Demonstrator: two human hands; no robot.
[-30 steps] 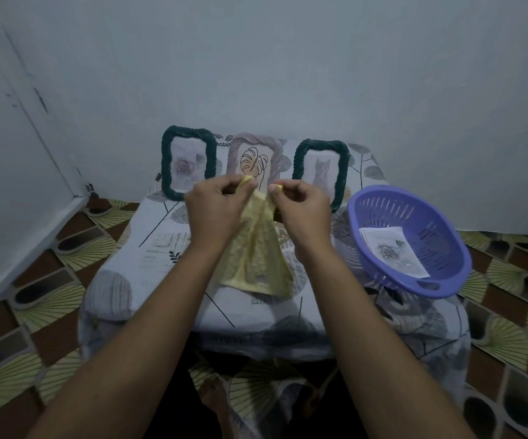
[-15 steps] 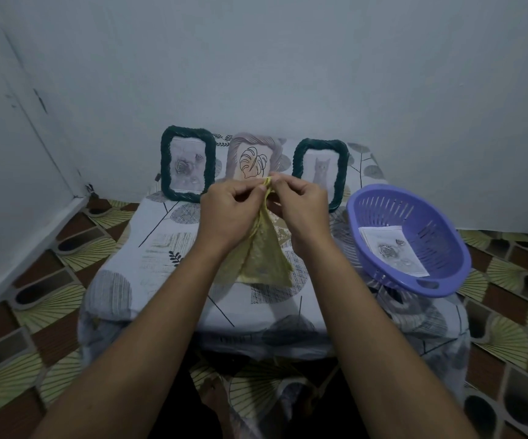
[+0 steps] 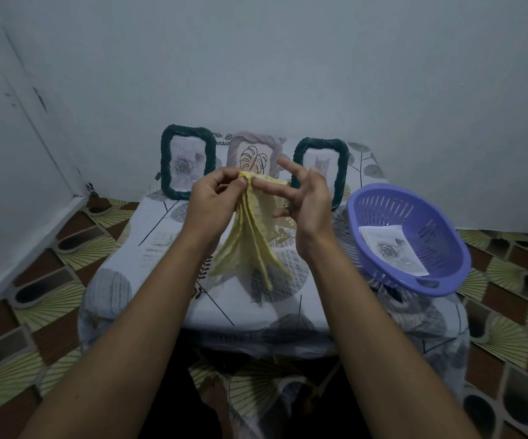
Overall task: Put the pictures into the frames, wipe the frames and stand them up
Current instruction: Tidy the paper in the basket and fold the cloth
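While the left hand [image 3: 213, 202] pinches the gathered top of the yellow cloth [image 3: 250, 245] between thumb and curled fingers, the right hand [image 3: 308, 205] sits just beside it, fingers straight and spread, one finger laid along the cloth's upper edge, grasping nothing. Cloth hangs in loose folds from the pinch, over the table [image 3: 161, 248]; cannot tell whether its lower end touches the leaf-patterned cover. Three frames stand upright in a row at the table's far edge, near the wall: left green frame [image 3: 188, 163] with a rose picture, pale middle frame [image 3: 253, 150] with a leaf drawing, partly behind the hands, and right green frame [image 3: 321, 164] with a cat picture. Purple basket [image 3: 430, 223] sits at the table's right side, tilted. One loose picture [image 3: 392, 250] lies inside it.
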